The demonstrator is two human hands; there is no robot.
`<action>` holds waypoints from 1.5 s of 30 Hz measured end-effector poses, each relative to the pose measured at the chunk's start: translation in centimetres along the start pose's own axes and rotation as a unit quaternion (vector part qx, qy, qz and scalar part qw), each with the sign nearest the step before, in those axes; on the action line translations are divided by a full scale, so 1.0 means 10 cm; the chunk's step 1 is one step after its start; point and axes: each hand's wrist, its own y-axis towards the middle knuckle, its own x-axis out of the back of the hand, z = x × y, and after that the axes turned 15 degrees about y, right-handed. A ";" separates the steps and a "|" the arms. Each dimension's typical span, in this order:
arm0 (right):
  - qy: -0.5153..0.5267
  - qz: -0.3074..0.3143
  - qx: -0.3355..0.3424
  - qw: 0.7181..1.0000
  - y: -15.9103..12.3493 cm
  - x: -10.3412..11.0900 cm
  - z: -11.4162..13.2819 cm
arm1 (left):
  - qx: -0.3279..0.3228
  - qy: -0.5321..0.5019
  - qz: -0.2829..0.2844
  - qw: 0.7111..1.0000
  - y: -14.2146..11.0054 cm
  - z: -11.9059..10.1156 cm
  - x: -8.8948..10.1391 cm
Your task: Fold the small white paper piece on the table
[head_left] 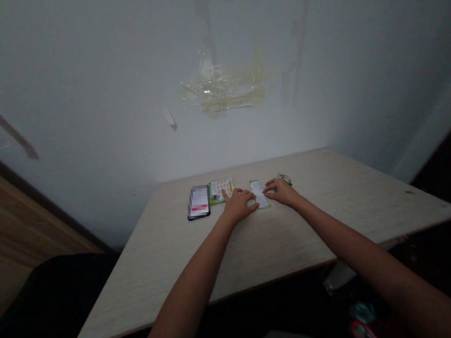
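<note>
A narrow printed paper leaflet lies on the table between my hands, white with a yellow-green border. My left hand has its thumb and curved forefingers at the leaflet's left edge. Its outer finger sticks out over a green-and-white printed booklet. From the other side, my right hand holds the leaflet's right edge between bent fingertips. Just beyond that hand lies a small colourful packet or card, partly hidden by it. The fine print is too small to read.
A phone with a lit, blurred screen lies left of the booklet. The pale wooden table meets a white wall bearing peeling clear tape. Dark objects and a red-and-green item are below the front edge.
</note>
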 end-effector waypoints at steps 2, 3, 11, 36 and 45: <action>0.007 0.018 -0.004 1.000 -0.01 0.03 0.03 | 0.000 0.000 0.002 1.000 0.00 0.00 0.00; 0.005 0.028 -0.007 1.000 -0.02 0.05 0.04 | -0.001 -0.001 0.000 1.000 0.00 0.00 0.00; 0.005 0.096 -0.013 0.995 -0.07 0.13 -0.04 | -0.003 -0.003 0.000 1.000 -0.01 0.02 -0.03; 0.060 0.114 -0.023 0.991 -0.14 0.19 -0.01 | 0.016 0.018 -0.017 1.000 0.00 -0.09 -0.05; 0.014 0.068 -0.022 0.997 -0.05 0.13 0.00 | 0.022 0.014 -0.010 1.000 0.00 -0.09 -0.06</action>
